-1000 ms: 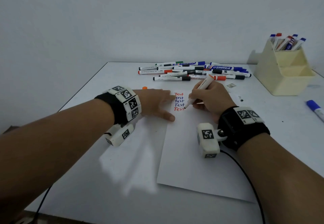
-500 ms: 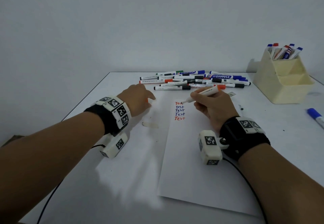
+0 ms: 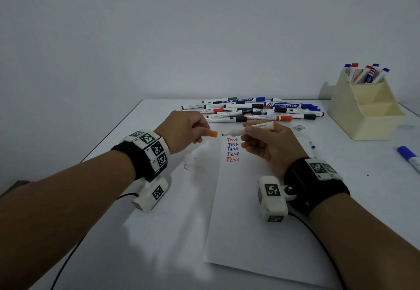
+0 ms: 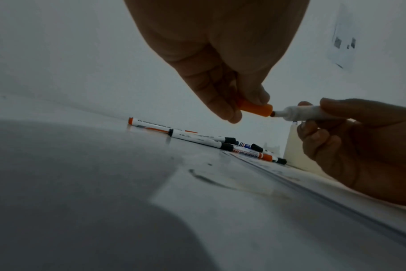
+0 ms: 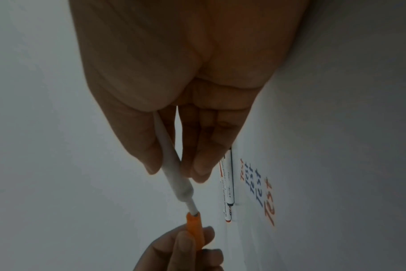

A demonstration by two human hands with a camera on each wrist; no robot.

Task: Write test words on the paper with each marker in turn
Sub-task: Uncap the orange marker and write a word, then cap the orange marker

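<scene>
Recapping step: above the paper [image 3: 241, 201] on the worktop [image 3: 141, 239], my left hand [image 3: 184, 130] pinches the orange cap [image 3: 212, 133], my right hand [image 3: 272, 146] grips the marker [image 3: 250, 129]; I keep both coaxial and press straight until seated

The white table [image 3: 113, 255] bears the paper [image 3: 250, 233], a marker pile [image 3: 252, 110], a cream organizer [image 3: 368, 117], and 1 blue marker [image 3: 409, 158].

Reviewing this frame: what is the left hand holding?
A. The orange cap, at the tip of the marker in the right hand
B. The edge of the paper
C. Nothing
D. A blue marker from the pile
A: the left hand pinches the orange cap, its mouth at the tip of the marker that the right hand grips.
</scene>
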